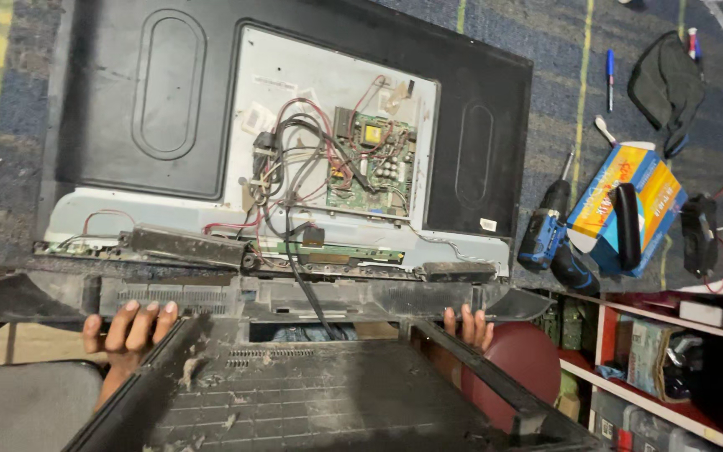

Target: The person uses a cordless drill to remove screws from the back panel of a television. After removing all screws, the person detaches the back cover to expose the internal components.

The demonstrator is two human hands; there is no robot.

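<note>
Fingers of left hand [127,328] and right hand [467,325] curled over dusty back cover [311,393]; blue-orange box [629,197] open, contents hidden.

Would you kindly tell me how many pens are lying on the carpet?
2: a blue pen beside the black cloth, and a red-capped one at that cloth's upper right edge. Others may be hidden.

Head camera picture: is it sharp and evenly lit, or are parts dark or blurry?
Head view: the green circuit board and pale metal chassis are bright and fairly sharp; the dusty black plastic back cover, held by the left hand and right hand, lies in shadow, slightly soft; edges bend from the wide lens.
</note>
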